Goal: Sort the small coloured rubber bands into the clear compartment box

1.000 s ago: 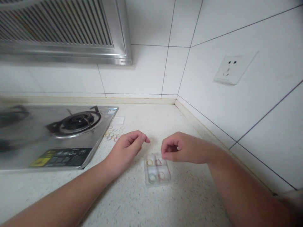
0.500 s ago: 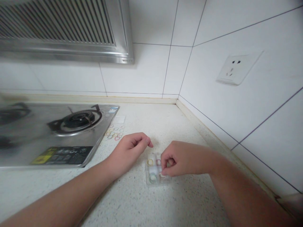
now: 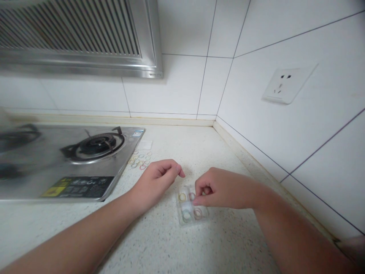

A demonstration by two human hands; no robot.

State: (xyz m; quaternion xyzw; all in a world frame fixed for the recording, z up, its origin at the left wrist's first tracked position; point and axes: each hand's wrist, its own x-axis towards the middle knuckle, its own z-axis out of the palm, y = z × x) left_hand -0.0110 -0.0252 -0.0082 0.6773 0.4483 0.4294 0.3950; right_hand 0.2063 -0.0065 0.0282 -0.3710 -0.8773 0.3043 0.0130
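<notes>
A clear divided plastic box [image 3: 184, 224] lies on the speckled countertop, holding small thin rings in its compartments: a yellow ring [image 3: 182, 196], a green ring [image 3: 186, 216] and a brownish ring [image 3: 197, 213] show, plus a partly hidden pinkish one. My right hand [image 3: 211, 190] hovers over the box's right side, thumb and fingers pinched together; whatever is between the tips cannot be made out. Left of the box and a little farther back, my left hand [image 3: 158, 179] is closed, thumb against curled fingers, and its grip is hidden. Several loose coloured rings [image 3: 141, 160] lie beyond it, beside the stove.
A steel gas stove [image 3: 99, 171] with a black burner [image 3: 99, 144] takes up the left. By its corner rests a small whitish flat piece [image 3: 145, 145]. A range hood [image 3: 151, 68] hangs above; a wall socket [image 3: 286, 85] is on the tiled right wall.
My right hand has lifted and shifted slightly back from the front of the box, uncovering the brownish ring. My left hand keeps its pose. The view has shifted slightly.
</notes>
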